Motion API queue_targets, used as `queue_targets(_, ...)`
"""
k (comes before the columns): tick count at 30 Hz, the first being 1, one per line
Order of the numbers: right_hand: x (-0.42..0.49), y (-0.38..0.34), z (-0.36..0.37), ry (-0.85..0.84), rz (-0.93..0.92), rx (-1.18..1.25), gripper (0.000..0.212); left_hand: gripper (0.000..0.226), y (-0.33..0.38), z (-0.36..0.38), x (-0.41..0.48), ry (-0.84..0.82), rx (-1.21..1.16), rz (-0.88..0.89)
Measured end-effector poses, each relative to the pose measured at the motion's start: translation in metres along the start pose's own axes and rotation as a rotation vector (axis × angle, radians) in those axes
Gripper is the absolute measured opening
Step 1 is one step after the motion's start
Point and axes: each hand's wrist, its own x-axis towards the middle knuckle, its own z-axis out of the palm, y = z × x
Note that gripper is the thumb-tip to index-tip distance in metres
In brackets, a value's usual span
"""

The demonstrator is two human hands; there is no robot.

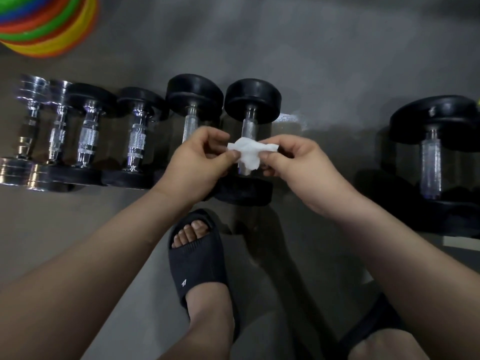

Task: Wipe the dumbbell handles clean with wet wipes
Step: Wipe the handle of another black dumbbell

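A crumpled white wet wipe (250,155) hangs between both hands above a black rubber dumbbell (251,102) with a knurled metal handle (249,130). My left hand (200,162) pinches the wipe's left edge and my right hand (293,162) pinches its right edge. The wipe hides the lower part of that handle. Beside it to the left lies another black dumbbell (194,94). Further left lie several chrome-handled dumbbells (88,136). A larger black dumbbell (432,152) lies apart at the right.
All dumbbells lie in a row on a grey floor (324,61). A stack of bright plastic cones (49,24) sits at the top left. My feet in black slides (200,266) stand just in front of the row.
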Motion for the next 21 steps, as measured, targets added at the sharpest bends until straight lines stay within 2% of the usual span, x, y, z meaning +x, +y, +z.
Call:
queue_targets(2, -0.001, 0.0, 0.005, 0.0, 0.057, 0.219, 0.015, 0.021, -0.001, 0.003, 0.001, 0.104, 0.158, 0.108)
queue_targets(4, 0.0, -0.001, 0.008, -0.009, 0.078, 0.344, 0.011, 0.011, 0.002, 0.006, 0.001, 0.059, 0.25, 0.151)
queue_targets(7, 0.002, -0.002, 0.006, -0.025, 0.122, 0.418, 0.015, 0.021, 0.006, 0.012, -0.002, -0.05, 0.054, -0.006)
queue_targets(9, 0.004, -0.001, 0.005, -0.014, 0.148, 0.414, 0.016, 0.017, 0.009, 0.014, -0.003, -0.101, -0.14, -0.111)
queue_targets(12, 0.006, 0.001, 0.006, 0.02, 0.16, 0.389, 0.009, 0.015, 0.006, 0.012, -0.003, -0.154, -0.103, -0.08)
queue_targets(15, 0.007, 0.003, 0.005, -0.008, 0.171, 0.435, 0.012, 0.015, 0.006, 0.011, 0.0, -0.177, -0.059, -0.054)
queue_targets(18, 0.008, 0.003, 0.005, -0.051, 0.165, 0.463, 0.014, 0.014, 0.007, 0.012, 0.006, -0.103, 0.052, -0.042)
queue_targets(21, 0.014, 0.003, 0.005, 0.034, 0.189, 0.467, 0.014, 0.013, 0.002, 0.011, 0.012, 0.024, 0.256, -0.008)
